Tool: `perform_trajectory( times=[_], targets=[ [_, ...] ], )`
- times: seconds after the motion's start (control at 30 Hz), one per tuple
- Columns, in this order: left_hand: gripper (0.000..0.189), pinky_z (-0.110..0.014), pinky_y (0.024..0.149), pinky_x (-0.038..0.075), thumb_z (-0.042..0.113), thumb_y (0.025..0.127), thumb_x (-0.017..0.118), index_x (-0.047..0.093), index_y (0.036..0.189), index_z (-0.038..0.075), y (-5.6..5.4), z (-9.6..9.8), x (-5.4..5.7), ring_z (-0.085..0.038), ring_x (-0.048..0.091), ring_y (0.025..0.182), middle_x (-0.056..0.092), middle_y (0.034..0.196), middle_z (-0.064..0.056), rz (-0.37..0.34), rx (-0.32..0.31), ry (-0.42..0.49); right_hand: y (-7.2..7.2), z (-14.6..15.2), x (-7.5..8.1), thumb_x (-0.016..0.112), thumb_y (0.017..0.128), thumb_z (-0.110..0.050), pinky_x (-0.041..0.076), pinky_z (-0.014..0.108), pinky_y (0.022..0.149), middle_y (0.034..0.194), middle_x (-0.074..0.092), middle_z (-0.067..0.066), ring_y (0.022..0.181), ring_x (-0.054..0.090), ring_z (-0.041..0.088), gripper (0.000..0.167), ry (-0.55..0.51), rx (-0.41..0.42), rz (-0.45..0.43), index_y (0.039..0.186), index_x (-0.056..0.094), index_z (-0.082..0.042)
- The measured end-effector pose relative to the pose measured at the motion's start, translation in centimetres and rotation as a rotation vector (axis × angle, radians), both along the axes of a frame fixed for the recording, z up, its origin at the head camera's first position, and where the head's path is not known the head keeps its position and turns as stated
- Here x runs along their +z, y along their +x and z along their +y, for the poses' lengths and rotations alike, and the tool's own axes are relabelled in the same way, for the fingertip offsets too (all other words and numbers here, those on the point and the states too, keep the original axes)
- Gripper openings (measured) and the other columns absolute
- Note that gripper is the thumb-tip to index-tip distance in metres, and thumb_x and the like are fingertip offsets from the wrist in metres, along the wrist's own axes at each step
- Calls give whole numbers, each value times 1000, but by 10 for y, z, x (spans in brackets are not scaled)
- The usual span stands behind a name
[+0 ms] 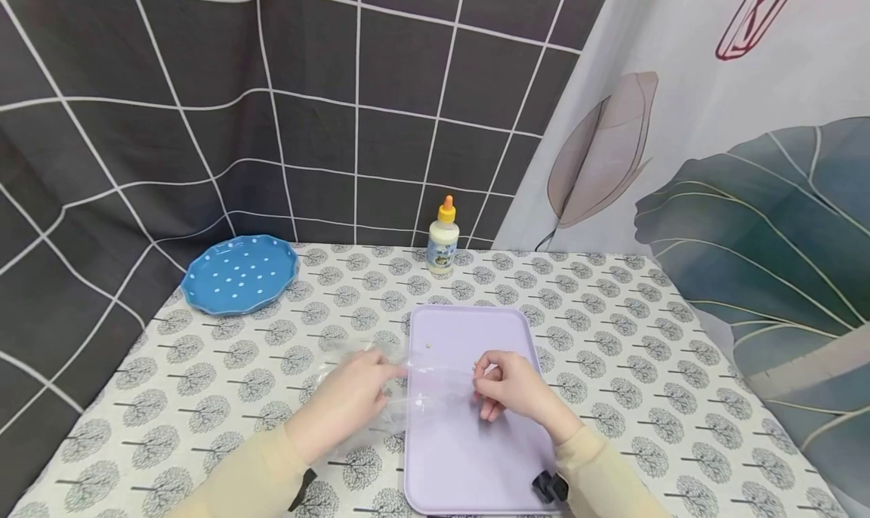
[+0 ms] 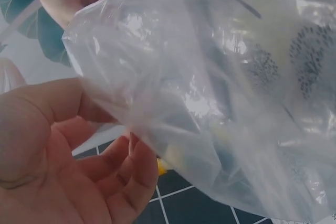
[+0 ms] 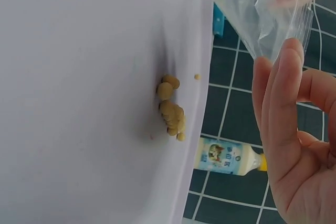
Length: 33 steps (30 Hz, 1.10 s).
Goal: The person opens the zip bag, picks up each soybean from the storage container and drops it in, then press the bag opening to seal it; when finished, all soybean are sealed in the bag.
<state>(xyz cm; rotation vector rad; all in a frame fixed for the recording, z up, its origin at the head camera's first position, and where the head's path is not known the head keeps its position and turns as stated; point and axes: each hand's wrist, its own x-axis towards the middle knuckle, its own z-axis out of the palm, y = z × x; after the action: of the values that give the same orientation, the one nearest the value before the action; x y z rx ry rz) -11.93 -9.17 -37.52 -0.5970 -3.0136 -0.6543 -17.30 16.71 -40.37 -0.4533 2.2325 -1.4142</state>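
Observation:
A clear plastic bag (image 2: 173, 72) is stretched between both hands above the left side of the lavender tray (image 1: 469, 465). My left hand (image 1: 353, 401) pinches one edge of it, thumb against fingers. At the opposite corner, my right hand (image 1: 510, 386) pinches the bag between its fingertips over the tray. Small tan rounded pieces (image 3: 170, 109), much like beans, lie in a cluster on the tray in the right wrist view. The right hand hides that cluster in the head view. One crumb (image 1: 428, 346) sits apart near the tray's left edge.
A blue polka-dot plate (image 1: 239, 275) rests at the back left of the table. Behind the tray stands a small bottle (image 1: 442, 246) with a yellow and orange cap. Tree-patterned cloth (image 1: 612, 367) covers the table, and a dark grid curtain (image 1: 313, 125) hangs behind it.

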Motion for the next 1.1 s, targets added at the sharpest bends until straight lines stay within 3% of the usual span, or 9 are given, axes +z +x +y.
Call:
perform_trajectory(
  times=[0.2,0.33,0.43,0.6,0.83,0.9,1.1],
  targets=[
    [40,-41,89,50,-6,72,68,70,109,10,1,-1,1,-25,61,95,64,104,-6,-10,-46,13,-1,2,-2,56,84,6,56,35,52,72,67,23,50,63,17,13,-5,23,11,95,52,10],
    [37,-49,98,44,-4,76,67,69,111,8,1,0,1,-34,59,110,65,116,-11,-26,-29,48,1,1,0,57,84,7,56,33,52,70,66,20,52,64,18,11,3,25,43,93,52,8],
    [30,-50,100,42,3,82,66,69,111,9,0,2,-2,-33,57,115,65,120,-10,5,3,60,5,-3,2,57,84,6,56,32,52,70,64,16,53,63,17,10,24,30,79,93,52,6],
    [32,-41,96,47,16,85,68,66,116,12,1,3,-4,-23,61,108,66,118,-5,81,26,25,10,-9,5,58,85,2,54,36,49,69,61,13,54,58,18,11,45,21,138,95,53,3],
    [67,-40,83,53,33,72,79,54,133,19,1,2,-5,-20,64,97,67,112,-2,105,-55,-125,11,-14,3,59,86,1,52,42,47,69,60,14,51,57,23,13,27,-20,134,99,55,2],
    [73,-40,82,53,36,70,80,52,135,20,0,2,-5,-22,64,100,66,115,-2,108,-58,-147,10,-15,2,60,87,0,52,42,46,69,60,14,51,57,23,14,28,-19,135,100,55,2],
    [79,-30,71,55,40,69,79,48,138,17,-1,-1,-5,-17,66,90,67,113,-1,94,-51,-161,3,-5,5,60,91,-10,49,30,46,69,62,15,53,57,21,14,60,-28,192,100,58,1]
  ],
)
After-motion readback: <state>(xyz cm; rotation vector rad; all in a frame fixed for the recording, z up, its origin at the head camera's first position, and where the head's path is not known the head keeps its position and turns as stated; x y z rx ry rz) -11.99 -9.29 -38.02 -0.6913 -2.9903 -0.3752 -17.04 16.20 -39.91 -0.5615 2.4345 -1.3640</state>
